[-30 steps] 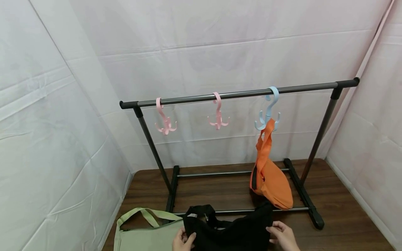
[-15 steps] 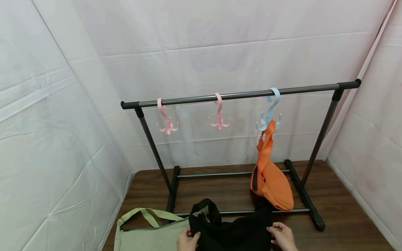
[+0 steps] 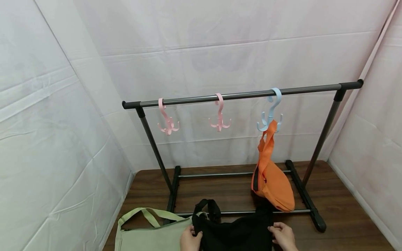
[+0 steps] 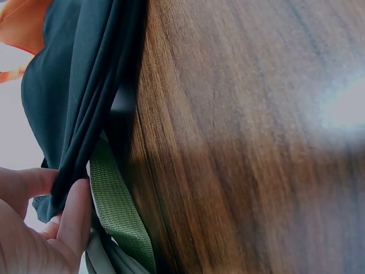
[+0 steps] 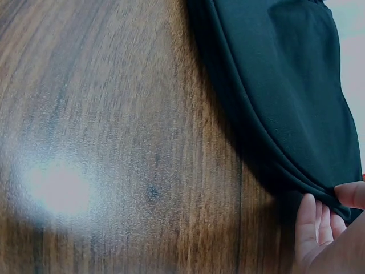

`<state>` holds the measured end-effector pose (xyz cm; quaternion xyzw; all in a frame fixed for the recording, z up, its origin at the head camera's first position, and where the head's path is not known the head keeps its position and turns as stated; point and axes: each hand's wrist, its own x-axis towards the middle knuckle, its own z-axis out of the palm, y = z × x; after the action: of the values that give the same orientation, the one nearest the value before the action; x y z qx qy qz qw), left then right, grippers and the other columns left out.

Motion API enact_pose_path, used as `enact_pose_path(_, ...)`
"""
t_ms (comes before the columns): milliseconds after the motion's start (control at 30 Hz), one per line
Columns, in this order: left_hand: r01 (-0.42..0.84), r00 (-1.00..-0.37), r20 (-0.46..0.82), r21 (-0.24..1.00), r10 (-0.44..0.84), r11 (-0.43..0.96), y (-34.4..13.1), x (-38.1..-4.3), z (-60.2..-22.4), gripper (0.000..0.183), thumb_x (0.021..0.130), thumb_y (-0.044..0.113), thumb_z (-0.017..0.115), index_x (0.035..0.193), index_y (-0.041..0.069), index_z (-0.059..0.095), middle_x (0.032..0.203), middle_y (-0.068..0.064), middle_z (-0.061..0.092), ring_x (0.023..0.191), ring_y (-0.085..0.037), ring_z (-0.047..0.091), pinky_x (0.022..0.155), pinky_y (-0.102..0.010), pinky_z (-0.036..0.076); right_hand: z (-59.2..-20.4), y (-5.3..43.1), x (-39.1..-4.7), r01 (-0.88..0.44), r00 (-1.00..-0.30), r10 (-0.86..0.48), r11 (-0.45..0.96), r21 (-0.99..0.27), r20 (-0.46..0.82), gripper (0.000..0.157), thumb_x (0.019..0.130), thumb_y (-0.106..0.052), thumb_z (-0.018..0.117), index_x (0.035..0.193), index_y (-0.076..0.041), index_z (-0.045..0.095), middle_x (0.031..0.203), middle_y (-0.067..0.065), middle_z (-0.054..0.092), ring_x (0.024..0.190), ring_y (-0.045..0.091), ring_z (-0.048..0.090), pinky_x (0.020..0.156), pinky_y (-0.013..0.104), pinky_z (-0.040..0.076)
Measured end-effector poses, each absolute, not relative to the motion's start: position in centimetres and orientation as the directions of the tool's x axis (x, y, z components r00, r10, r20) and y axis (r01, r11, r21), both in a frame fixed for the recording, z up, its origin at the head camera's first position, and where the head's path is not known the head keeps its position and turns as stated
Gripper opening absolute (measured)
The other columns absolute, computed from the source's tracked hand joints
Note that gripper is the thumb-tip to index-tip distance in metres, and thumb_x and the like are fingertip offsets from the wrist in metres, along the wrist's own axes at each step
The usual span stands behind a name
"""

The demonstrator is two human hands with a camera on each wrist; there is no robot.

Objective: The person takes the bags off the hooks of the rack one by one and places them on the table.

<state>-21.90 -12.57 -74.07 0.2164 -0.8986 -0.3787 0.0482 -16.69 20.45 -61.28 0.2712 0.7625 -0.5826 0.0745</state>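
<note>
A black cloth bag (image 3: 237, 233) with a short strap loop (image 3: 213, 209) is stretched between both hands at the bottom of the head view. My left hand (image 3: 191, 240) pinches its left edge between thumb and fingers, and my right hand (image 3: 282, 236) pinches the right edge. In the left wrist view the black bag (image 4: 80, 85) hangs in folds from the thumb and fingers, close to a green strap (image 4: 120, 205). In the right wrist view its lower edge sags near the wooden table (image 5: 142, 114). The bag's bottom is cut off in the head view.
A light green bag (image 3: 150, 238) lies left of the black one. Behind stands a dark metal rack (image 3: 188, 100) bearing two pink hooks (image 3: 169, 125) and a light blue hook (image 3: 270, 111), from which an orange bag (image 3: 276, 186) hangs. White cloth walls (image 3: 194, 62) enclose the table.
My left hand has moved slightly right with the black bag's left edge, narrowing the gap between the hands. The bag's strap loop has risen and stands more upright. The right hand hardly moved.
</note>
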Motion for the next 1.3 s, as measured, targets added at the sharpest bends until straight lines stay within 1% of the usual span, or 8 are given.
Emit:
enact_pose_path(67, -0.373, -0.899, -0.104, 0.69, -0.426, 0.62, -11.9, -21.1, -71.2, 0.03, 0.072, 0.028, 0.075, 0.088, 0.007, 0.059, 0.073, -0.005, 0.055, 0.064, -0.018, 0.052, 0.062, -0.034, 0.044, -61.4, 20.5, -16.8, 0.502, -0.843, 0.326, 0.191, -0.844, -0.428, 0.038, 0.079, -0.011, 0.061, 0.106, 0.013, 0.051, 0.078, 0.012, 0.06, 0.066, 0.017, 0.056, 0.055, 0.03, 0.052)
enact_pose_path(167, -0.375, -0.906, -0.133, 0.693, -0.402, 0.616, -10.8, -19.0, -64.8, 0.029, 0.076, 0.02, 0.071, 0.091, -0.002, 0.058, 0.077, -0.012, 0.057, 0.072, -0.027, 0.055, 0.069, -0.04, 0.046, -61.7, 20.6, -16.9, 0.501, -0.846, 0.324, 0.21, -0.84, -0.424, 0.039, 0.079, -0.012, 0.062, 0.106, 0.014, 0.051, 0.079, 0.013, 0.061, 0.067, 0.017, 0.056, 0.055, 0.031, 0.052)
enact_pose_path(300, -0.37, -0.911, -0.126, 0.668, -0.393, 0.646, -9.9, -17.7, -60.5, 0.024, 0.075, 0.012, 0.069, 0.088, -0.005, 0.058, 0.074, -0.01, 0.057, 0.071, -0.027, 0.056, 0.068, -0.039, 0.046, -62.0, 20.7, -17.0, 0.501, -0.845, 0.332, 0.222, -0.836, -0.419, 0.039, 0.079, -0.012, 0.062, 0.106, 0.014, 0.051, 0.079, 0.014, 0.061, 0.067, 0.018, 0.057, 0.055, 0.031, 0.052)
enact_pose_path(467, -0.383, -0.909, -0.147, 0.66, -0.389, 0.646, -9.6, -17.5, -59.5, 0.023, 0.073, 0.011, 0.07, 0.086, -0.003, 0.058, 0.072, -0.007, 0.056, 0.07, -0.024, 0.056, 0.067, -0.039, 0.046, -62.2, 20.8, -17.0, 0.513, -0.838, 0.344, 0.23, -0.827, -0.424, 0.039, 0.079, -0.012, 0.062, 0.107, 0.014, 0.051, 0.08, 0.015, 0.061, 0.066, 0.018, 0.058, 0.055, 0.032, 0.052)
enact_pose_path(733, -0.383, -0.912, -0.168, 0.67, -0.373, 0.636, -9.9, -17.8, -59.8, 0.023, 0.073, 0.012, 0.071, 0.085, -0.003, 0.058, 0.071, -0.007, 0.056, 0.068, -0.023, 0.056, 0.066, -0.039, 0.046, -62.4, 21.1, -16.8, 0.523, -0.837, 0.322, 0.24, -0.818, -0.442, 0.042, 0.081, -0.014, 0.062, 0.108, 0.014, 0.05, 0.083, 0.016, 0.061, 0.068, 0.019, 0.058, 0.056, 0.033, 0.052)
enact_pose_path(1000, -0.362, -0.915, -0.123, 0.67, -0.383, 0.649, -10.3, -17.6, -59.0, 0.025, 0.07, 0.014, 0.072, 0.085, 0.0, 0.058, 0.07, -0.004, 0.055, 0.064, -0.02, 0.055, 0.063, -0.039, 0.045, -60.8, 22.3, -16.3, 0.537, -0.835, 0.28, 0.224, -0.813, -0.475, 0.061, 0.077, -0.034, 0.069, 0.11, 0.013, 0.048, 0.085, 0.017, 0.061, 0.069, 0.02, 0.059, 0.059, 0.036, 0.052)
enact_pose_path(1167, -0.303, -0.935, -0.08, 0.686, -0.345, 0.662, -10.8, -17.8, -57.5, 0.023, 0.072, 0.013, 0.071, 0.086, 0.001, 0.058, 0.072, -0.002, 0.054, 0.062, -0.016, 0.052, 0.061, -0.037, 0.044, -59.1, 23.3, -16.0, 0.482, -0.87, 0.264, 0.282, -0.829, -0.416, 0.061, 0.08, -0.036, 0.064, 0.114, 0.012, 0.046, 0.086, 0.014, 0.061, 0.071, 0.02, 0.058, 0.059, 0.034, 0.051)
enact_pose_path(1300, -0.165, -0.969, 0.022, 0.69, -0.248, 0.705, -11.1, -18.4, -56.0, 0.022, 0.073, 0.01, 0.072, 0.088, 0.002, 0.058, 0.078, -0.005, 0.054, 0.066, -0.017, 0.053, 0.06, -0.035, 0.045, -57.4, 23.7, -16.0, 0.402, -0.91, 0.256, 0.347, -0.847, -0.326, 0.058, 0.084, -0.034, 0.06, 0.116, 0.011, 0.045, 0.084, 0.009, 0.061, 0.069, 0.02, 0.058, 0.058, 0.032, 0.048)
